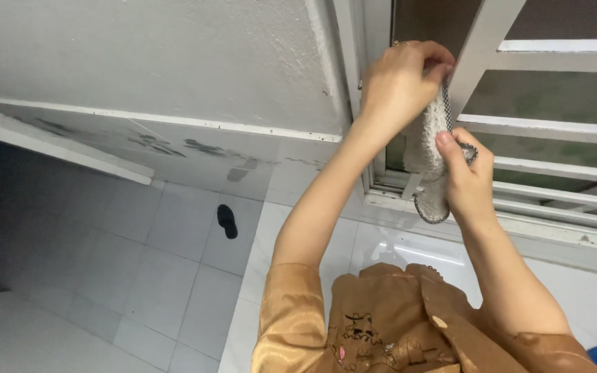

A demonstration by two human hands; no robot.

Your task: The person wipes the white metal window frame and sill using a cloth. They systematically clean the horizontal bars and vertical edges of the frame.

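Observation:
My left hand [399, 81] is raised against a white window bar [481, 48] and pinches the top end of a white knitted cloth [428, 153] with a dark edge. My right hand [468, 176] grips the lower part of the same cloth, thumb on its front. The cloth hangs stretched between both hands, wrapped beside the slanted bar of the window grille. Part of the cloth is hidden behind my fingers.
White horizontal grille bars [554, 128] and the window frame [374, 186] fill the right side. A rough white wall [174, 55] stands at the left. White floor tiles [174, 276] lie below, with a dark slipper [226, 221] on them.

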